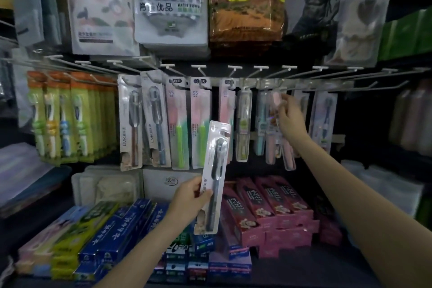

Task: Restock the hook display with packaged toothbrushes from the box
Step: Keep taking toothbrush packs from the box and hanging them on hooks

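Head view: hook display [233, 68] above both hands.
Left hand [189, 199]: grasps carded toothbrush [215, 177] by lower half, hang-hole up for hooking.
Right hand [291, 117]: pinches hanging pink pack [277, 100], probably steadying it.
Box: unseen.

Both hands [190, 196] [291, 116] raised, fingers curled, gripping.

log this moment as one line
left hand: holds white carded grey toothbrush pack | right hand: touches hanging pink clear-cased toothbrush
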`<action>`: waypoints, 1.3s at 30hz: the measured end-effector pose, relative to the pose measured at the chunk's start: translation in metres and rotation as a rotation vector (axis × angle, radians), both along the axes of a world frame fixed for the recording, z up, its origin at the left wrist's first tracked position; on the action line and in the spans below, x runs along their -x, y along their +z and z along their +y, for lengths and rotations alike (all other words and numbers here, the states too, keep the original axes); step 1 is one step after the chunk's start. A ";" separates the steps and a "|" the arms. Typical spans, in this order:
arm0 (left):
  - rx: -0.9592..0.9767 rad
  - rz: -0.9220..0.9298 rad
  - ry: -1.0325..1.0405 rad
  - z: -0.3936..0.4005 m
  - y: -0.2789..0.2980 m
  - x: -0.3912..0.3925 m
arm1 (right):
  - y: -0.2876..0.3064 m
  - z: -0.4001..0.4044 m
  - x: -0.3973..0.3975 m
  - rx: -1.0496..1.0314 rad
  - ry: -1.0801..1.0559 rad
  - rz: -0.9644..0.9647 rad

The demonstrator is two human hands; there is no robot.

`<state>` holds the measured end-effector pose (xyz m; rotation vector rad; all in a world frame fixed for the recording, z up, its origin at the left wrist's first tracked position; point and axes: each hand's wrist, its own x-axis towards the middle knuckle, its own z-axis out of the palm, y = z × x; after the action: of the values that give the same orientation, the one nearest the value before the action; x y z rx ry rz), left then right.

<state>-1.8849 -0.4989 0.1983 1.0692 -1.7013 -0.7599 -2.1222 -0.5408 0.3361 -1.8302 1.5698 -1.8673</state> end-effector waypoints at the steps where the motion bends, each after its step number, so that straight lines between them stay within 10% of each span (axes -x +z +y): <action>1: -0.002 -0.002 -0.004 0.000 -0.002 0.002 | -0.002 0.001 -0.001 -0.012 -0.021 0.024; 10: -0.067 0.017 -0.186 0.045 -0.050 0.063 | -0.108 0.073 0.076 -0.206 -0.164 0.082; 22: -0.524 -0.319 -0.526 0.133 -0.234 0.200 | -0.359 0.278 0.233 -1.051 -0.281 -0.131; 26: -0.661 -0.431 -0.474 0.151 -0.278 0.211 | -0.444 0.305 0.246 -1.407 -0.149 0.296; 39: -0.815 -0.406 -0.235 0.164 -0.283 0.179 | -0.552 0.299 0.240 -1.370 0.076 0.836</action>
<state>-2.0636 -0.3345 -0.0849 1.6707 -1.9163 -1.5515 -2.3618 -0.2415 -0.2163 -1.7476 2.0082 0.3221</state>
